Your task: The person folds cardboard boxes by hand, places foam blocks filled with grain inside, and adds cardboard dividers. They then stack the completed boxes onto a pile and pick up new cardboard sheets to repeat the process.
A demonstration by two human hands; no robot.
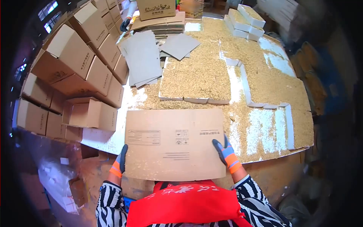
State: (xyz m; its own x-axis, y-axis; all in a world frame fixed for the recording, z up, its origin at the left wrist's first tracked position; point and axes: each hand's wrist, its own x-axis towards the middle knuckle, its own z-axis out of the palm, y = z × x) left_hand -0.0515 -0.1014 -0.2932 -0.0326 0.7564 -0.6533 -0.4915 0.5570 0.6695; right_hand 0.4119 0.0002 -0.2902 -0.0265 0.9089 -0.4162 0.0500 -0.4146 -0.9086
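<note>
A flat, folded cardboard box (174,151) with printed labels lies across the near edge of the table, in front of my red apron. My left hand (123,159), in a grey and orange glove, grips its left edge. At its right edge my right hand (224,151), gloved alike, holds on with the thumb over the top face. The fingers beneath the cardboard are hidden. Just beyond the box lie white trays (194,100) topped with tan grain-like material. Grey cardboard sheets (141,56) lie loose to the left of these.
Stacked cardboard boxes (94,56) rise along the left side, with an open box (89,113) at the near end. Flattened cardboard (162,28) is piled at the back under a printed box (157,8). Another person's gloved hand (125,24) is beside it. White blocks (245,22) stand back right.
</note>
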